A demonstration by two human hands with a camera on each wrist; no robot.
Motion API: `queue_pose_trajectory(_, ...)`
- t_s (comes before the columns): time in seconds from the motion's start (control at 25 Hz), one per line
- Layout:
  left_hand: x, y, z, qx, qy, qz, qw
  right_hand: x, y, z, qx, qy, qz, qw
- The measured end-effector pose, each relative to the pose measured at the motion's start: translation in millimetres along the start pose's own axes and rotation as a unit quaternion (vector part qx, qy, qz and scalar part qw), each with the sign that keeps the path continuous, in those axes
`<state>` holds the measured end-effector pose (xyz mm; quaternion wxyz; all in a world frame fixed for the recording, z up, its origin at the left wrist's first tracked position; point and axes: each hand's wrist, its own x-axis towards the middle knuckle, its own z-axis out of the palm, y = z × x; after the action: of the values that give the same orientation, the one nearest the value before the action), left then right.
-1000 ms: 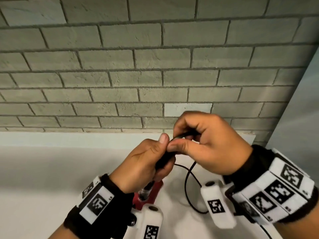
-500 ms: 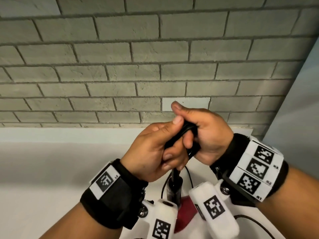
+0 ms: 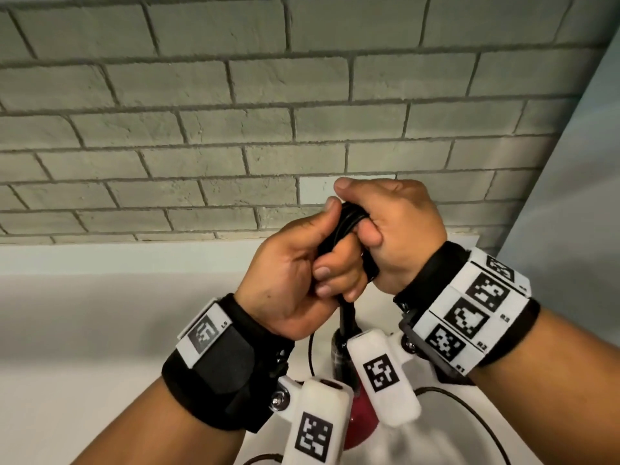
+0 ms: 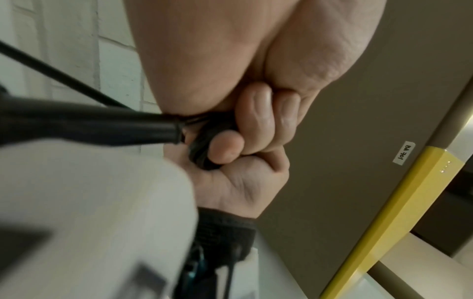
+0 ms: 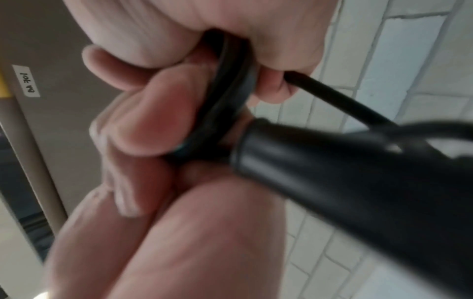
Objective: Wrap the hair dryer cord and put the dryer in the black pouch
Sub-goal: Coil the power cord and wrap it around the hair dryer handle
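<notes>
Both hands meet in front of the brick wall, clasped around a bundle of black cord. My left hand grips the coiled cord loops with curled fingers and thumb. My right hand curls round the same coil from the other side. Below the hands hangs the hair dryer, its black handle pointing up and its red body half hidden behind the wrist cameras. The handle end fills the right wrist view. Loose cord trails to the lower right. No black pouch shows.
A white counter runs under the hands, backed by a grey brick wall. A pale panel stands at the right. The wrist views show a brown ceiling and a yellow beam.
Both hands have risen and pressed closer together. The right hand has turned from pinching the cord on top to wrapping round the coil. The dryer has lifted nearer the camera.
</notes>
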<state>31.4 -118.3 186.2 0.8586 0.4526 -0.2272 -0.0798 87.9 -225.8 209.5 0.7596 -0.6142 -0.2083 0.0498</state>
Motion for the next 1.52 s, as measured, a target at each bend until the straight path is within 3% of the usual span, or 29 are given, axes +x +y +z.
queue_pose_trajectory(0.12, 1, -1, -2, -0.004, 0.007, -0.005, 1.0, 7, 6, -9, -0.039, 0.024, -0.083, 0.996)
queue_pose_trajectory(0.24, -1, 4, -8, -0.029, 0.01, 0.001, 1.0, 9, 25, -26, -0.073, -0.036, -0.15, 0.985)
queue_pose_trajectory(0.36, 3, 14, -18, -0.014, 0.036, 0.023, 0.999, 1, 52, -37, -0.189, -0.082, -0.168, 0.964)
queue_pose_trajectory(0.44, 5, 16, -24, 0.019, 0.064, 0.038, 0.997, -6, 63, -38, -0.291, -0.102, -0.144, 0.94)
queue_pose_trajectory(0.56, 12, 11, -32, 0.093, 0.146, 0.074, 0.982, -17, 69, -30, -0.395, -0.151, -0.039, 0.905)
queue_pose_trajectory(0.64, 17, 4, -36, 0.157, 0.202, 0.101, 0.961, -25, 68, -20, -0.402, -0.197, 0.018, 0.894)
queue_pose_trajectory(0.68, 19, 0, -37, 0.205, 0.224, 0.11, 0.946, -27, 67, -15, -0.358, -0.217, 0.048, 0.907)
queue_pose_trajectory(0.76, 22, -8, -38, 0.332, 0.247, 0.117, 0.903, -30, 61, -13, -0.182, -0.225, 0.117, 0.95)
queue_pose_trajectory(0.88, 20, -13, -42, 0.487, 0.224, 0.124, 0.835, -30, 45, -20, -0.018, -0.217, 0.15, 0.964)
queue_pose_trajectory(0.96, 19, -10, -49, 0.539, 0.215, 0.128, 0.804, -30, 40, -26, -0.018, -0.211, 0.153, 0.965)
queue_pose_trajectory(1.08, 16, -9, -57, 0.568, 0.232, 0.119, 0.781, -29, 27, -24, -0.183, -0.2, 0.084, 0.959)
queue_pose_trajectory(1.2, 8, -14, -51, 0.512, 0.182, 0.09, 0.835, -19, 5, -19, -0.345, -0.184, 0.004, 0.92)
queue_pose_trajectory(1.24, 5, -15, -49, 0.51, 0.163, 0.082, 0.841, -14, -2, -20, -0.389, -0.191, -0.01, 0.901)
queue_pose_trajectory(1.4, -4, -9, -44, 0.522, 0.142, 0.049, 0.84, -2, -22, -25, -0.536, -0.231, -0.18, 0.791)
queue_pose_trajectory(1.52, -15, -1, -41, 0.459, 0.108, 0.031, 0.881, 1, -29, -24, -0.596, -0.282, -0.249, 0.71)
